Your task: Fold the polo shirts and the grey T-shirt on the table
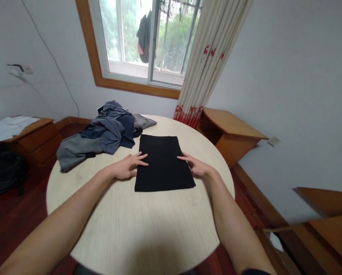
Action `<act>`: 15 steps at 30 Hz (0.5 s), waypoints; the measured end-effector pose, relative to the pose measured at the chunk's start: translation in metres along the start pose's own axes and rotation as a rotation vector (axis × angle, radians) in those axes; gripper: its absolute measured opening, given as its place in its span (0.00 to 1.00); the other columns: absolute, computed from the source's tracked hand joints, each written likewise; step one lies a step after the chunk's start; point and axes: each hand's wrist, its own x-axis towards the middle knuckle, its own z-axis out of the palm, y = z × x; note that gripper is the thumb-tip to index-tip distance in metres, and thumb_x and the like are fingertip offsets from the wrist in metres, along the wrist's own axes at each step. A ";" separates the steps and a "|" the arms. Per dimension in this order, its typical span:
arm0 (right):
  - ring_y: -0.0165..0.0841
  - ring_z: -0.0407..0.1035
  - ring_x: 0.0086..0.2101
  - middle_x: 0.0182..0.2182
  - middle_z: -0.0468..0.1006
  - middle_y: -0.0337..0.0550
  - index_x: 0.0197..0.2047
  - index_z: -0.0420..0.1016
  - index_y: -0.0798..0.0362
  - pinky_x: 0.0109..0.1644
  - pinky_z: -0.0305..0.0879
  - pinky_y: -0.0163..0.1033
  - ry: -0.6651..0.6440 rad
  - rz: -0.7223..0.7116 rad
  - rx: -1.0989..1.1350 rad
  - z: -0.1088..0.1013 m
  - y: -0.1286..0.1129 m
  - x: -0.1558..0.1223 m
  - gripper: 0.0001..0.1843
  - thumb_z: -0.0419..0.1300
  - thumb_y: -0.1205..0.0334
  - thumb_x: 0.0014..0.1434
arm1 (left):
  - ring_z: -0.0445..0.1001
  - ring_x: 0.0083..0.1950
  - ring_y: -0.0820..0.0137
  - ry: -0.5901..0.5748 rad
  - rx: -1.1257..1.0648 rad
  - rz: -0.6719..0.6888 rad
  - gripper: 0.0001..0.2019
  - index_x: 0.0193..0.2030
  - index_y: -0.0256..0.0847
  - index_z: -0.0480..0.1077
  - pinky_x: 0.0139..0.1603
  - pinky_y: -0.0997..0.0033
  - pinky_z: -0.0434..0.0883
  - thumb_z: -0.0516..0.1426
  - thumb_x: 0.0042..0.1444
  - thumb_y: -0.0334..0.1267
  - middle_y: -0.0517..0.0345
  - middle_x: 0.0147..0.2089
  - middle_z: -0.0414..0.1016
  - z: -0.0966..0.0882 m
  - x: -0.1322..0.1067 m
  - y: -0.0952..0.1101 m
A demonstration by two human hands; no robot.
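A black folded garment point(163, 164) lies flat in a neat near-rectangle on the round table; its exact kind cannot be made out. My left hand point(128, 166) rests at its left edge, fingers spread, with the fingertips on the cloth. At the opposite edge is my right hand point(195, 165), its fingers stretched out over the fabric and its lower fingers partly hidden beside the edge. Neither hand grips the garment. Behind my left hand, a heap of crumpled grey and navy clothes point(108, 128) covers the table's far left.
The round pale wooden table point(125, 225) stands below a window point(148, 42) with a long curtain point(209, 53). A wooden cabinet point(231, 124) is close to its far right side. To the left are a drawer unit point(36, 139) and a black backpack point(5, 168) on the floor.
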 end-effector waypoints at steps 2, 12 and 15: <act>0.43 0.57 0.68 0.73 0.52 0.46 0.60 0.77 0.46 0.67 0.62 0.49 -0.017 0.000 0.094 0.002 -0.006 0.001 0.31 0.70 0.58 0.51 | 0.41 0.79 0.52 -0.011 0.006 0.010 0.31 0.66 0.53 0.68 0.73 0.32 0.41 0.54 0.55 0.30 0.57 0.78 0.47 0.001 0.002 0.005; 0.48 0.64 0.63 0.63 0.71 0.50 0.38 0.85 0.49 0.67 0.58 0.54 0.032 -0.167 0.212 -0.023 -0.018 -0.005 0.14 0.66 0.50 0.55 | 0.65 0.70 0.58 0.188 -0.175 0.126 0.20 0.55 0.49 0.77 0.73 0.48 0.55 0.51 0.62 0.36 0.55 0.66 0.72 -0.004 -0.003 0.002; 0.49 0.72 0.53 0.51 0.81 0.52 0.37 0.84 0.51 0.60 0.64 0.54 0.054 -0.143 0.328 -0.021 -0.018 -0.003 0.17 0.68 0.47 0.52 | 0.74 0.61 0.56 0.243 -0.416 0.120 0.17 0.52 0.44 0.79 0.64 0.54 0.67 0.55 0.62 0.44 0.51 0.57 0.79 -0.006 -0.002 0.006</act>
